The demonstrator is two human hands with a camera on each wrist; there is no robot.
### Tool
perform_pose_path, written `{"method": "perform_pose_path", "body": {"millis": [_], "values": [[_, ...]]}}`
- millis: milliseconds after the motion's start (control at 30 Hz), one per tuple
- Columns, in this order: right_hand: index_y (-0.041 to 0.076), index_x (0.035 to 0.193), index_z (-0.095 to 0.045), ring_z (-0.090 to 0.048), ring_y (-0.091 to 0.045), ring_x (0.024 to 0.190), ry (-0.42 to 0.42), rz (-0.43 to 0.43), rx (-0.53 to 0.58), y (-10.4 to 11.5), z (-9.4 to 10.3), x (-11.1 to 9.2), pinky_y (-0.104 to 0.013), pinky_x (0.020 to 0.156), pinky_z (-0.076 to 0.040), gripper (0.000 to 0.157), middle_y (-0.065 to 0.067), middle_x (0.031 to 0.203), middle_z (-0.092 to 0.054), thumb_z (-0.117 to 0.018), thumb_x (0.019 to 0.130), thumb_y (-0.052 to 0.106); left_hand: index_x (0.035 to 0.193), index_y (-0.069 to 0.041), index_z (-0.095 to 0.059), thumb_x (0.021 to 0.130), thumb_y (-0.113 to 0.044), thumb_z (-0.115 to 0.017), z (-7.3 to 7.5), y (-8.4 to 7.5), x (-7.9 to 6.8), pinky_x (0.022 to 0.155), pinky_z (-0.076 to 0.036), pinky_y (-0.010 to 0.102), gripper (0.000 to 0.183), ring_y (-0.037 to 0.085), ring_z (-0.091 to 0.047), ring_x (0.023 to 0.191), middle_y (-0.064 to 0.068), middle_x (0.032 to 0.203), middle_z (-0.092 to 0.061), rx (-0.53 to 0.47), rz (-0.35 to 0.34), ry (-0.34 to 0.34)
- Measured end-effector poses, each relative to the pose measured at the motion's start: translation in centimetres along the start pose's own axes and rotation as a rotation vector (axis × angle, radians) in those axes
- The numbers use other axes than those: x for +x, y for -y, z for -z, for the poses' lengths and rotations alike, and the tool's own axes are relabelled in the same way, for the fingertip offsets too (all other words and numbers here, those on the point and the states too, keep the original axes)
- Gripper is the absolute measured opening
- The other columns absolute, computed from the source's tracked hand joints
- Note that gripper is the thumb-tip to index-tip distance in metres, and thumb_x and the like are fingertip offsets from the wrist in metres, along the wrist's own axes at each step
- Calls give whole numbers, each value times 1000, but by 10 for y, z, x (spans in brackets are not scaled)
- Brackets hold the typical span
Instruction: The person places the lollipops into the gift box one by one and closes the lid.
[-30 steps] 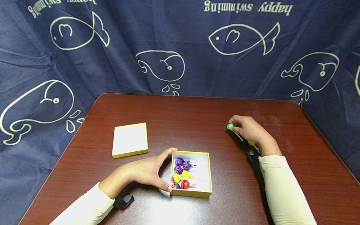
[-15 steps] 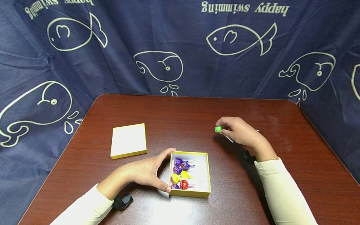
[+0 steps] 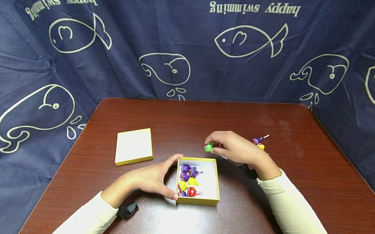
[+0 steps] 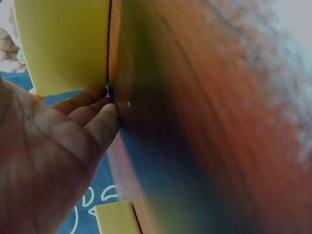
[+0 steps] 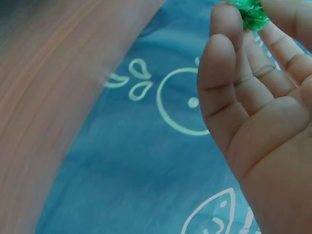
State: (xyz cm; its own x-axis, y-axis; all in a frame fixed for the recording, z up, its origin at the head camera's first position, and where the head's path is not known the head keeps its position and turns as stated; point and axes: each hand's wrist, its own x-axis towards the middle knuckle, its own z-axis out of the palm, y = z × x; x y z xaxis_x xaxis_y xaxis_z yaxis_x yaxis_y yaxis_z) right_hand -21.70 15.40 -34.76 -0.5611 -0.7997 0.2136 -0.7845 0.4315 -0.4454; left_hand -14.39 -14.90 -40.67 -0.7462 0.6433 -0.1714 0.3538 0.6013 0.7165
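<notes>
My right hand pinches a green-wrapped lollipop between thumb and fingers, just beyond the far edge of an open yellow box. In the right wrist view, the green wrapper shows at the fingertips. My left hand grips the box from its left side, thumb at the near corner and fingers at the far one. The left wrist view shows the fingers against the yellow box wall. Inside the box, purple lollipops, yellow lollipops and a red lollipop lie with sticks pointing right.
A box lid with yellow sides and a white face lies on the brown table, left of the box. Behind my right wrist are a purple lollipop and a yellow lollipop. A blue patterned cloth hangs behind the table.
My right hand has carried the green lollipop left and nearer, towards the box's far edge. This uncovers the lollipops behind the wrist. My left hand has stayed on the box.
</notes>
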Motion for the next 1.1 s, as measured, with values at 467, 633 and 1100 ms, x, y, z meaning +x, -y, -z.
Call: {"method": "perform_pose_path", "body": {"millis": [467,633,1100], "values": [[15,102,-67,-55,-5,83,119,169,82,42,-14,11,-28,71,-51,16,8,95,-63,-70,91,3,157,-22,-12,67,-52,-87,2,0,0,112,-30,41,121,17,-41,133,5,149,-40,-1,-3,14],[13,104,-67,-55,-5,81,146,200,66,47,-19,13,-27,71,-51,18,8,93,-62,-72,89,3,157,-23,-11,68,-53,-86,3,0,0,112,-31,42,121,18,-41,133,7,150,-38,-4,9,23],[13,99,-66,-55,-6,79,305,202,10,53,-40,21,-19,74,-46,18,13,86,-57,-74,86,4,157,-22,-10,68,-53,-86,2,3,0,112,-31,43,121,20,-43,132,10,150,-39,3,-1,20]]}}
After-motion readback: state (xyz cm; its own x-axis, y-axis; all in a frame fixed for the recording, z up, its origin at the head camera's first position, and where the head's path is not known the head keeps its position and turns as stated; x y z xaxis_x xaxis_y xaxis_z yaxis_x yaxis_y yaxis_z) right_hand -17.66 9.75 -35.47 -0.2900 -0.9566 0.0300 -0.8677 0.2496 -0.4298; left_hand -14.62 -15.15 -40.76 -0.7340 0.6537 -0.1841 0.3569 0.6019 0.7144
